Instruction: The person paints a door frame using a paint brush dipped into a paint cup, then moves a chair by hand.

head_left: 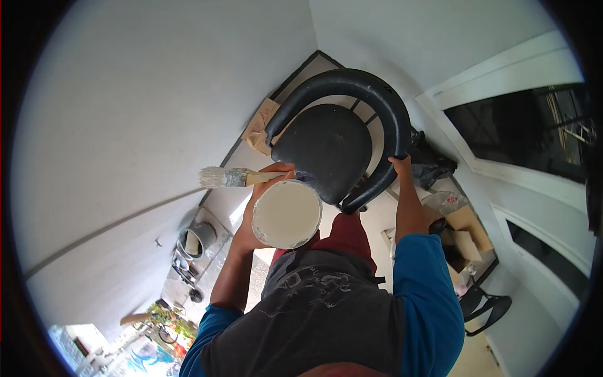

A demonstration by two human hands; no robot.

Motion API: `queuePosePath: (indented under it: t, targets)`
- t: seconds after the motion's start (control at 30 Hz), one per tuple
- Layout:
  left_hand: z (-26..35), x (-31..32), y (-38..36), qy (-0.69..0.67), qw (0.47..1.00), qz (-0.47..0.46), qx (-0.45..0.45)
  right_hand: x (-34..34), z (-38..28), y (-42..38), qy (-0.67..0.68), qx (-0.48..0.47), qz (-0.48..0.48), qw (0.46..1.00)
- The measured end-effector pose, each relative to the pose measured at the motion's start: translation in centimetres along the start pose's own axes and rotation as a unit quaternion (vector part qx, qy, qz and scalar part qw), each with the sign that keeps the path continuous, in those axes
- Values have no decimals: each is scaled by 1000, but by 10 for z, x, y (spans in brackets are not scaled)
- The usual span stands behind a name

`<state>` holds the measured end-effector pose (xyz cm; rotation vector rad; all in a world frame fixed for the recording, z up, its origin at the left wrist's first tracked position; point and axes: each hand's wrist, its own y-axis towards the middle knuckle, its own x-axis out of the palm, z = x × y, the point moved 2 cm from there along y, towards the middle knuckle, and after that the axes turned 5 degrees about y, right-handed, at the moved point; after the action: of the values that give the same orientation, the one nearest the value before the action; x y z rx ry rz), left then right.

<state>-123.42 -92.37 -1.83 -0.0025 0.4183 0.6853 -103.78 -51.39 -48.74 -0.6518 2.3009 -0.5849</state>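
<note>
My left hand is wrapped round a round tub of off-white paint and also holds a paintbrush beside it. The brush points left, its bristles coated whitish. On the right, my right hand grips the curved armrest of a black padded chair, its fingers closed over the outer edge. The chair's round seat lies just beyond the tub, with the backrest curving round its far side.
White walls meet in a corner behind the chair. A flattened cardboard piece lies left of it. At right are black bags, an open cardboard box and another black chair. A grey bucket stands at lower left.
</note>
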Motion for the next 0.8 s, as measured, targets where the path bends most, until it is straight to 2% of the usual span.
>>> queuePosePath:
  t: [0.1, 0.23, 0.3, 0.33, 0.37, 0.43, 0.53, 0.73, 0.8]
  targets:
    - [-21, 3, -14, -59, 998, -28, 14, -8, -3, -45, 23, 24, 10, 999]
    - [-13, -17, -14, -82, 992, -86, 49, -2, 17, -81, 44, 49, 27, 997]
    - [-18, -19, -20, -65, 990, -116, 54, 0, 40, -98, 34, -7, 10, 999]
    - [-22, -28, -31, -85, 984, -149, -48, 3, 43, -112, 42, -14, 15, 999]
    - [-23, -31, -32, -89, 983, -157, -44, 5, 46, -124, 44, -11, 24, 999]
    - [-19, -34, -29, -77, 983, -158, 45, 10, 51, -154, 56, -28, 9, 998]
    - [-6, -29, -34, -98, 977, -164, 94, 13, 53, -199, 101, -4, 4, 995]
    - [15, -15, -85, -114, 972, -161, 127, 36, 78, -245, 130, -26, 34, 991]
    - [25, -9, -113, -98, 977, -141, 124, 39, 79, -252, 141, -37, 16, 989]
